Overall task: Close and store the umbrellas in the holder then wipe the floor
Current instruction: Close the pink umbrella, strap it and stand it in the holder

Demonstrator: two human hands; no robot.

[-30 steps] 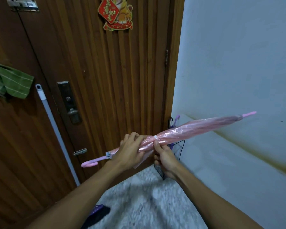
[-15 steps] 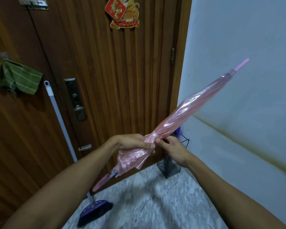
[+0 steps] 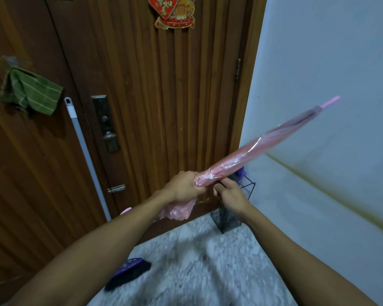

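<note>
A closed pink see-through umbrella (image 3: 263, 146) slants up to the right, its pink tip near the white wall. My left hand (image 3: 184, 187) is wrapped around the bunched canopy near its lower end. My right hand (image 3: 229, 195) pinches the umbrella just beside it, at the strap with a white snap. The pink handle's end shows below my left forearm. A black wire umbrella holder (image 3: 228, 217) stands on the floor in the corner, under my right hand, with a purple umbrella handle (image 3: 240, 173) sticking out of it.
A brown wooden door (image 3: 164, 96) fills the left and middle, with a green striped cloth (image 3: 31, 91) hanging on it. A broom with a grey stick (image 3: 86, 155) and purple head (image 3: 128, 268) leans against the door. Grey speckled floor (image 3: 208, 261) lies below; a white wall (image 3: 329, 107) rises on the right.
The umbrella swung from nearly level to steeply tilted, then dropped to a shallower slant. Both hands stayed on the canopy near the strap and moved slightly up and right.
</note>
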